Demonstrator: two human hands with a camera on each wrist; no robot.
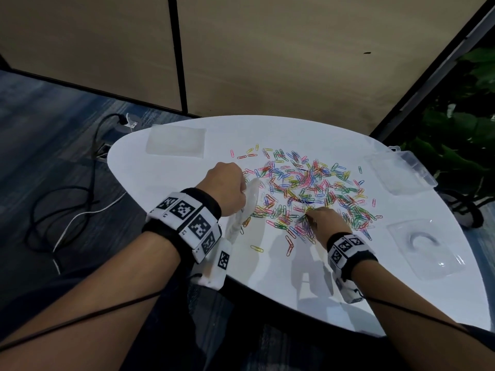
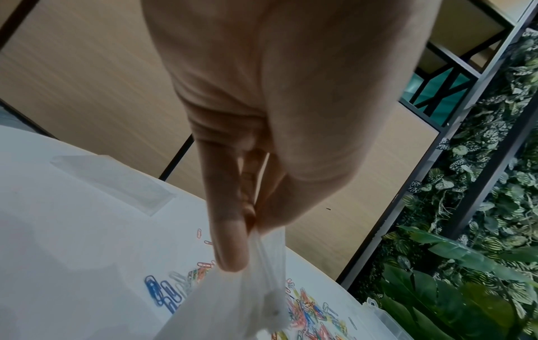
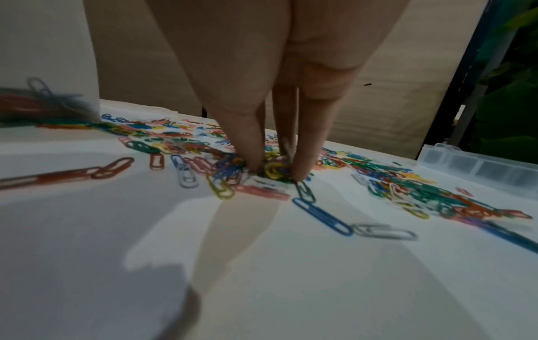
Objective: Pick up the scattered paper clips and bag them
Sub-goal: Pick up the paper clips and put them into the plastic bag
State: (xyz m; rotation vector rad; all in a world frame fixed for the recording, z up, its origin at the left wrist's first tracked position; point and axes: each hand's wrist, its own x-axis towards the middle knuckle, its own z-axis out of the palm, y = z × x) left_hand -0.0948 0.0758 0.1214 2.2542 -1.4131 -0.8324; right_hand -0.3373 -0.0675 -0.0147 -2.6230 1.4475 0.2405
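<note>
Several coloured paper clips lie scattered in a wide heap across the white table. My left hand pinches the top of a clear plastic bag between thumb and fingers at the heap's left edge; the bag hangs down from the left hand. My right hand reaches into the near side of the heap. In the right wrist view, the right hand stands with thumb and fingertips down on the table, pinching a small cluster of yellow and blue clips.
A stack of clear bags lies at the table's back left. A clear compartment box sits at the right edge and a clear plastic tray at the front right. Cables trail on the floor to the left; plants stand to the right.
</note>
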